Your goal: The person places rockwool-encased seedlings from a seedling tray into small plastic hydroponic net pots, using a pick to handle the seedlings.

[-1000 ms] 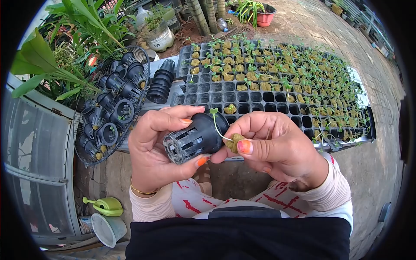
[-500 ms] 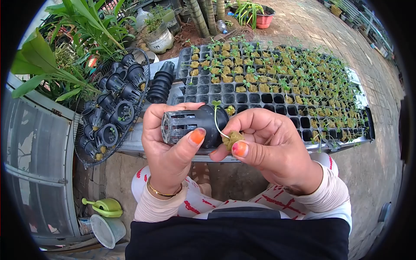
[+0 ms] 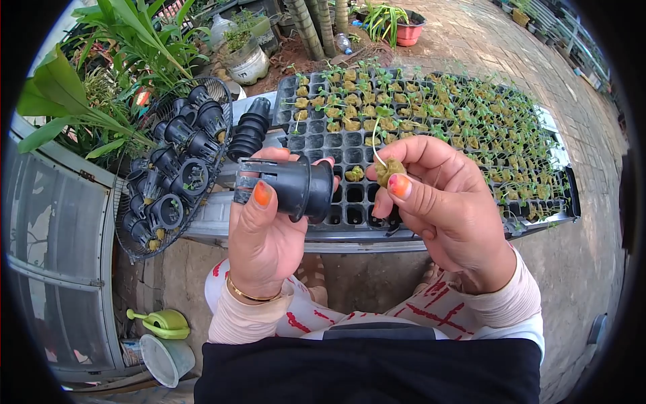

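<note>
My left hand (image 3: 264,236) is wrapped round a black slotted net pot (image 3: 289,188), which lies on its side with its rim toward the right. Between the thumb and fingers of my right hand (image 3: 447,209) is a seedling plug (image 3: 389,172), a brownish lump with a pale stem and small green leaves rising from it. A gap separates the plug from the pot's rim. Behind both hands sits a black seedling tray (image 3: 334,139), many of its cells filled with similar sprouting plugs. One loose-looking plug (image 3: 354,174) rests in a near cell between my hands.
At the left, a wire basket (image 3: 225,151) holds several net pots, some with seedlings. A stack of black net pots (image 3: 249,131) lies beside the tray on the metal table (image 3: 208,219). On the floor are a green watering can (image 3: 167,323) and a pale bucket (image 3: 168,359).
My right hand has moved right and up with the seedling plug, away from the net pot. My left hand has shifted slightly, turning the pot's rim more to the right.
</note>
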### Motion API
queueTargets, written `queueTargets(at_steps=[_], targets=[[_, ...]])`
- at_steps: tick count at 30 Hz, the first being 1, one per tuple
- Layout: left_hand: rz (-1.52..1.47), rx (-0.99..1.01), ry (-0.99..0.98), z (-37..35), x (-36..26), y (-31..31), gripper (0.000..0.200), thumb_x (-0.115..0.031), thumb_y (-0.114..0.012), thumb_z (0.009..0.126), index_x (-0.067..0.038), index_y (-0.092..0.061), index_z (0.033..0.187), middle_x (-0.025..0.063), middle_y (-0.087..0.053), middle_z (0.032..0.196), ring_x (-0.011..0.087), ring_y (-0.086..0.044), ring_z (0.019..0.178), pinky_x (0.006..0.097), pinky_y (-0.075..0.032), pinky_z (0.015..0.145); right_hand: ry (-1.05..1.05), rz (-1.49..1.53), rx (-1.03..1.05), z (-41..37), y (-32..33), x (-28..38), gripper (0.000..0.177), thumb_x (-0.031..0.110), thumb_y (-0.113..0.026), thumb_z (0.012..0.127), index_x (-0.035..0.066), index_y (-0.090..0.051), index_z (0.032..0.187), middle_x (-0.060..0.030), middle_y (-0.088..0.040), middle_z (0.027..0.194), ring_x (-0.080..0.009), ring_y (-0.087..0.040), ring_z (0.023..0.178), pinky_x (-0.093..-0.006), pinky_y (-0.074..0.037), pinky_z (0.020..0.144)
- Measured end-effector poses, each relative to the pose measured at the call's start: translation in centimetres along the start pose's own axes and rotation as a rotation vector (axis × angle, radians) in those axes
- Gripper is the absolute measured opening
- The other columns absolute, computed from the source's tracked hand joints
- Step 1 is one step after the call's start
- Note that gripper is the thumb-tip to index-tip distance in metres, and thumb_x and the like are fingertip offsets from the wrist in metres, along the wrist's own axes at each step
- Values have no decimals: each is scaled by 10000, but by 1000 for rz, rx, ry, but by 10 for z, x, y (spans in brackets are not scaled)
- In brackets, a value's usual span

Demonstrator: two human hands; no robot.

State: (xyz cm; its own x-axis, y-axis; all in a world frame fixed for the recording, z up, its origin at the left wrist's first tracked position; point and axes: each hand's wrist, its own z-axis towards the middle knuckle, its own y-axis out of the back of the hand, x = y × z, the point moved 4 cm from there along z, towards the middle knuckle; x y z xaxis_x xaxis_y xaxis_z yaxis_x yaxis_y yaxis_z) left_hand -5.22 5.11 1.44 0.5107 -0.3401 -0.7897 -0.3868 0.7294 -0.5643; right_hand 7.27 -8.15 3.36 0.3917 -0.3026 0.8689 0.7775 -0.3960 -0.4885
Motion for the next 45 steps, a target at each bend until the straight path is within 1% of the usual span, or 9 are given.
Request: queueTargets(at_steps=[13, 16, 19, 27, 30, 32, 37, 41, 45], targets=[[-157, 166, 265, 3, 19, 2, 846, -676, -551, 720, -52, -395, 1268, 100, -578, 1006, 234, -588, 933, 369, -487, 782, 72, 25, 27, 0, 1, 4, 234, 111, -584, 889, -10, -521, 1079, -170, -623, 976, -159, -638, 749, -133, -293, 393], [235, 92, 247, -2, 16, -19, 968, -758, -545, 632, -33, -378, 1251, 71, -557, 934, 202, -593, 793, 348, -501, 768, 274, -57, -35, 0, 0, 11, 259, 138, -565, 907, -10, -488, 1105, -163, -614, 1008, -167, -626, 850, -160, -416, 533], [366, 130, 281, -8, 20, -35, 1139, -538, -813, 488, 0, -237, 1310, 107, -601, 1004, 134, -590, 887, 236, -471, 756, 620, -454, -59, -7, -3, 20, 311, 179, -522, 936, -12, -409, 1154, -143, -607, 1051, -162, -573, 980, -303, -392, 925], [683, 366, 96, -17, 31, -44, 1201, -539, -863, 392, -27, -252, 1291, 163, -575, 1074, 231, -597, 974, 332, -436, 877, 710, -797, 27, -16, -17, 13, 383, 162, -554, 908, -49, -366, 1167, -96, -515, 922, -108, -583, 737, -226, -456, 670], [461, 387, 269, -16, 35, -41, 1166, -509, -875, 418, -21, -275, 1290, 164, -586, 1060, 207, -592, 966, 311, -440, 864, 714, -600, -8, -19, -11, 19, 435, 244, -568, 905, -29, -359, 1173, -87, -544, 838, -97, -523, 618, -217, -419, 595], [169, 421, 916, -26, 35, -45, 1169, -490, -883, 438, -6, -262, 1302, 135, -592, 1037, 178, -588, 939, 274, -452, 832, 775, -514, -38, -17, -4, 35, 411, 279, -532, 925, -20, -380, 1163, -66, -565, 719, -99, -513, 611, -214, -410, 596], [51, 244, 389, -10, 2, -13, 466, -165, -861, 619, -1, -572, 947, 145, -570, 1106, 214, -580, 1007, 318, -488, 839, 733, -648, -188, -12, 11, 40, 324, 221, -513, 937, -15, -417, 1137, -42, -561, 749, -88, -528, 671, -194, -412, 645], [277, 365, 218, -6, 3, -19, 495, -120, -866, 596, -29, -572, 984, 194, -515, 1238, 240, -516, 1141, 340, -473, 883, 770, -816, -16, -5, -9, 13, 244, 83, -595, 867, -32, -474, 1045, -91, -533, 765, -127, -512, 577, -236, -420, 518], [447, 289, 381, -15, 10, -16, 448, -33, -834, 603, -45, -575, 968, 38, -604, 994, 83, -556, 908, 237, -459, 782, 712, -745, 32, -5, -23, 1, 224, 101, -590, 873, -28, -484, 1022, -99, -529, 793, -146, -517, 602, -248, -429, 532]])
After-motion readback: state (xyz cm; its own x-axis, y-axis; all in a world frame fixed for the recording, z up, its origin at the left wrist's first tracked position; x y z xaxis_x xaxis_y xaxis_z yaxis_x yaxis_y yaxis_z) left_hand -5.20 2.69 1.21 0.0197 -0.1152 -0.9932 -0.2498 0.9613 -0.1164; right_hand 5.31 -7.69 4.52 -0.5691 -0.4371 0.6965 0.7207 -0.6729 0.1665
